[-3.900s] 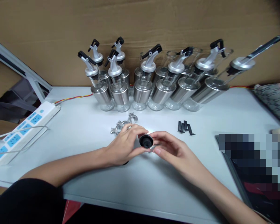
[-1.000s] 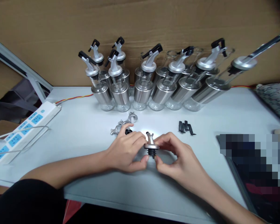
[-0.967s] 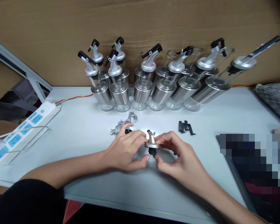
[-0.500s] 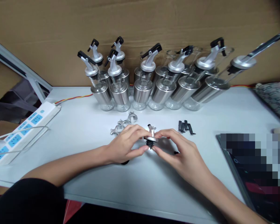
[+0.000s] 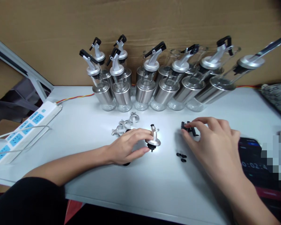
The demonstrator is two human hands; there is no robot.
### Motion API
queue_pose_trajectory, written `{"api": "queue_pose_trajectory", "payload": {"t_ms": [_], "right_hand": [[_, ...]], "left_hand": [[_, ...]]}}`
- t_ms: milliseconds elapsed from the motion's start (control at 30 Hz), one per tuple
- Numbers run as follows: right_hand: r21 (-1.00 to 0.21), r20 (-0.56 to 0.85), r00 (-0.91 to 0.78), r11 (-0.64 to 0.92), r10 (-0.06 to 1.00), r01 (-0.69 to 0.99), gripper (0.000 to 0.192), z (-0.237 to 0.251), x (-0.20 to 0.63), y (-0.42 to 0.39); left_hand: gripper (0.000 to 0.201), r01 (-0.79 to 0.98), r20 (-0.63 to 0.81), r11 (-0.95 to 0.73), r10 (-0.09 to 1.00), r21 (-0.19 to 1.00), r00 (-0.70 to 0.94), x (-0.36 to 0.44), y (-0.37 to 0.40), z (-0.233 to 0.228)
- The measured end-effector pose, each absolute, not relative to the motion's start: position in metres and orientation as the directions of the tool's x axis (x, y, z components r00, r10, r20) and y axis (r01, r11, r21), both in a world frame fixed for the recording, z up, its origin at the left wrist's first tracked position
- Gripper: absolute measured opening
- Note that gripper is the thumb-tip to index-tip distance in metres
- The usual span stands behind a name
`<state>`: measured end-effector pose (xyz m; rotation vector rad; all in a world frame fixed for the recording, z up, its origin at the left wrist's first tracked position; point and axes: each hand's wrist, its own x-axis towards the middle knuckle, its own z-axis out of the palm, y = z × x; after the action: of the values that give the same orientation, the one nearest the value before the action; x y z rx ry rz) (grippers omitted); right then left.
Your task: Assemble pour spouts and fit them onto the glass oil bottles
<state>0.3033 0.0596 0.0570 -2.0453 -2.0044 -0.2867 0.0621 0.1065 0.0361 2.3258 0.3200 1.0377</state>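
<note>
One silver pour spout with black ribbed stopper [image 5: 155,142] in left hand [image 5: 130,145], right hand [image 5: 215,147] at black levers

Held spout is upright above the middle of the pale grey, smooth surface [image 5: 112,193], stopper pointing down, between back and front edges. Left thumb and fingers clamped on its left side, around disc and stopper. Right hand is over to the right, thumb and index finger curved toward each other at a small cluster of flat black rectangular levers [image 5: 183,125]; cannot tell if they are closed on one, view partly blocked by the hand. Three small black rounded pieces [image 5: 183,160] lie between the hands, nearer the front edge than the levers. Silver ring-shaped spout parts [image 5: 134,118] lie beyond the left hand, toward the back edge. Black round piece [image 5: 126,164] shows partly under left hand.

Along back edge: clear glass bottles with brushed silver sleeves [image 5: 145,90], eight topped with silver spouts and black levers, others behind open-necked. White power strip with blue sockets [image 5: 25,131] runs slantwise along the left edge. Dark phone with white digits on screen [image 5: 250,156] lies toward the right edge, partly covered by right hand. Brown cardboard [image 5: 61,47] stands behind back edge.
</note>
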Motion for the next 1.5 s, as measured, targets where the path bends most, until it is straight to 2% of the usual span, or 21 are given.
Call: {"api": "queue_pose_trajectory", "payload": {"t_ms": [233,267,333,433,500,667,767,1033,1300,1500], "right_hand": [[-0.069,0.310,-0.048,0.073,0.949,0.995,0.019,0.054,0.308,0.060],[-0.121,0.325,-0.049,0.093,0.944,0.988,0.019,0.055,0.306,0.060],[-0.329,0.306,-0.058,0.162,0.950,0.930,0.017,0.060,0.300,0.060],[-0.674,0.158,-0.131,0.204,0.979,0.710,0.011,0.070,0.289,0.056],[-0.771,0.086,-0.169,0.173,0.982,0.612,0.009,0.076,0.284,0.053],[-0.886,0.040,-0.166,0.112,0.985,0.451,0.007,0.080,0.283,0.049],[-0.925,-0.007,-0.193,0.067,0.981,0.374,0.007,0.081,0.282,0.049],[-0.930,-0.037,-0.333,0.089,0.942,0.356,0.010,0.084,0.272,0.048],[-0.919,-0.115,-0.409,0.060,0.905,0.391,0.014,0.081,0.274,0.044],[-0.913,-0.163,-0.490,0.058,0.857,0.405,0.015,0.082,0.273,0.042]], "left_hand": [[0.034,-0.042,0.606,-0.804,0.411,0.593,0.681,0.062,0.107,0.040],[0.035,-0.031,0.597,-0.807,0.410,0.590,0.689,0.062,0.107,0.040],[0.036,-0.004,0.581,-0.814,0.411,0.580,0.703,0.062,0.107,0.041],[0.035,0.037,0.570,-0.816,0.434,0.577,0.698,0.062,0.106,0.041],[0.034,0.053,0.568,-0.810,0.453,0.583,0.687,0.062,0.106,0.041],[0.030,0.057,0.561,-0.797,0.473,0.602,0.679,0.063,0.105,0.039],[0.026,0.072,0.564,-0.800,0.480,0.595,0.672,0.063,0.106,0.038],[0.014,0.074,0.578,-0.834,0.439,0.546,0.688,0.062,0.107,0.038],[0.016,0.091,0.575,-0.818,0.473,0.568,0.667,0.063,0.106,0.037],[0.020,0.090,0.527,-0.804,0.465,0.588,0.712,0.061,0.107,0.039]]}}
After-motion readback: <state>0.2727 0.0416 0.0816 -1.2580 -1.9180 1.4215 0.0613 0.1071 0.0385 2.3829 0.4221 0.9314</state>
